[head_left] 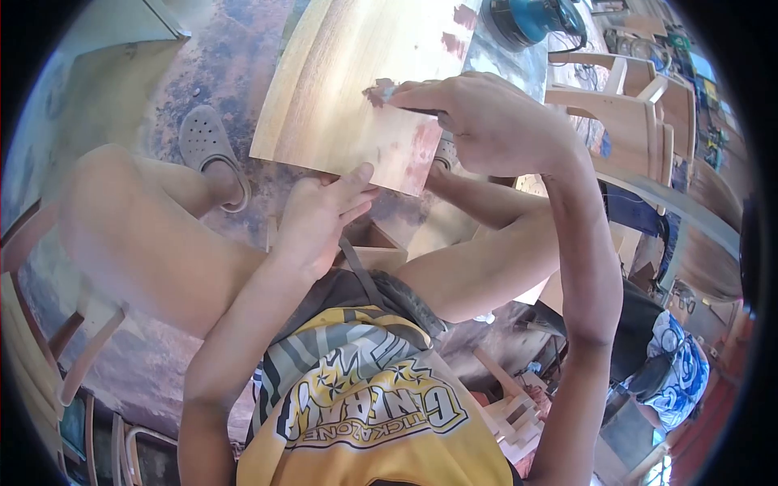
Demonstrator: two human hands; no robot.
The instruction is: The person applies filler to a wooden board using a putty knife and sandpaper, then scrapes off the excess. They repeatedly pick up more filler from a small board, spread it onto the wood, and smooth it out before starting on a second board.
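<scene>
A pale wooden board (324, 105) extends away from me above my knees. My left hand (320, 215) grips its near edge, thumb on top and some fingers hidden underneath. In my right hand (494, 121) is a thin scraper like a putty knife (420, 111); its dark edge shows below the fingers and most of it is covered by them. The tool's tip meets a wet-looking brown patch of filler (378, 91) on the board. More reddish-brown smears (423, 150) mark the board's right side.
A blue power sander (531, 20) stands beyond the board at upper right. Wooden chair frames (624, 121) are on the right, with another person in blue patterned clothing (677, 373) lower down. Wood offcuts (519, 417) lie on the floor, and curved wooden pieces (89, 348) stand at left.
</scene>
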